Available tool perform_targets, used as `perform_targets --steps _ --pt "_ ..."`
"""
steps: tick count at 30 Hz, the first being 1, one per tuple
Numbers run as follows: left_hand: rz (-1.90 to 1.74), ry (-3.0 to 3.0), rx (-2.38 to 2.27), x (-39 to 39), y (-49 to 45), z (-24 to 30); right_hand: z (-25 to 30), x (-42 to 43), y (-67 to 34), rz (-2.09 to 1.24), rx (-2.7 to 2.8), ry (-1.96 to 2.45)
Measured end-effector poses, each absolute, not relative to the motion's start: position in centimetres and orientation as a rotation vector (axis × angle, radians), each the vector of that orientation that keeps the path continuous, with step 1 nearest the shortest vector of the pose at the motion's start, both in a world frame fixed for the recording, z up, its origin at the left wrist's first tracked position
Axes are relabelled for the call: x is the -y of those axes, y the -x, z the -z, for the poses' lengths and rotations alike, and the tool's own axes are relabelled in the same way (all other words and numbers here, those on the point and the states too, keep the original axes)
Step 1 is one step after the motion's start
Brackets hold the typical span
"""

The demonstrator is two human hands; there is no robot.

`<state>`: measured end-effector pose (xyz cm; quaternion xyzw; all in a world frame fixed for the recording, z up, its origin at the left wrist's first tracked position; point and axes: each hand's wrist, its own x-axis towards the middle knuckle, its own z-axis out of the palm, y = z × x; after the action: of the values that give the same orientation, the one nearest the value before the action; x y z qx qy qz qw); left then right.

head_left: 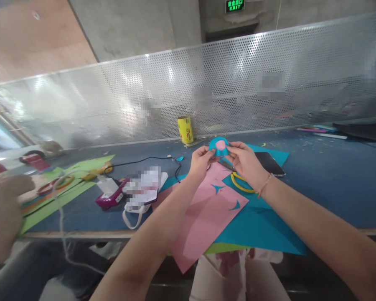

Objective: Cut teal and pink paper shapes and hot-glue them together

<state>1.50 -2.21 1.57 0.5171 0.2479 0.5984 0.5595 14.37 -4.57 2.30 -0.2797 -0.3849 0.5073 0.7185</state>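
Between my two hands I hold up a blue paper cutout (213, 144) with a pink paper circle (221, 145) on its middle. My left hand (202, 159) pinches its lower left edge, and my right hand (240, 156) grips its right edge. Below them lies a pink paper sheet (203, 225) with small blue scraps (217, 189) on it. Scissors with yellow handles (240, 184) rest beside my right wrist, their blades partly hidden by my hand. Larger blue paper (263, 230) spreads underneath.
A dark tablet or phone (269, 163) lies right of my hands. Behind stands a yellow can (185, 130) near the perforated metal screen (163, 83). Left are a purple power strip (108, 200), a phone (144, 190), cables, green paper (47, 213) and another person's arm (4, 213).
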Motion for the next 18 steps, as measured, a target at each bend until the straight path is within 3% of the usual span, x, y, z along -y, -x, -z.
perform_targets --steps 18 --pt "-1.436 -1.185 -0.548 1.96 -1.59 -1.44 -1.65 4.37 -14.03 -1.121 0.882 0.656"
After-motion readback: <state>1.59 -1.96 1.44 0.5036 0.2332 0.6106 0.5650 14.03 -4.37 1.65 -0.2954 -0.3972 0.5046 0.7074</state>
